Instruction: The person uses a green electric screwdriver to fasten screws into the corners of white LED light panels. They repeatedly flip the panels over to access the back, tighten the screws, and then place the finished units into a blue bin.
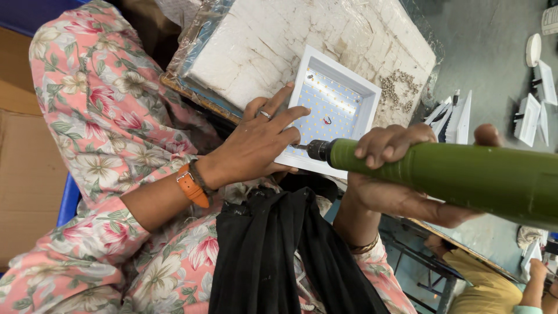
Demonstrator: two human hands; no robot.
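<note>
1. Two hands work at one square white LED panel light [334, 107] at the centre of the frame; it lies open side up on a white foam slab [302, 40].
2. Inside the light's shallow frame sits a pale board dotted with rows of small yellow LEDs, with short red and blue wires near its middle.
3. Gripped by the right hand [395, 168], fingers wrapped over its barrel, is a green electric screwdriver [459, 174].
4. Its long axis runs nearly level from the right edge of the frame toward the centre, and its dark chuck and bit point left at the light's lower rim.
5. Spread flat, the left hand [256, 145] presses open on the light's lower left corner, a ring on one finger and an orange strap at the wrist.
6. Loose small screws [398, 90] lie heaped on the slab just right of the light.
7. More white light housings [532, 116] rest on the grey bench at the upper right.
</note>
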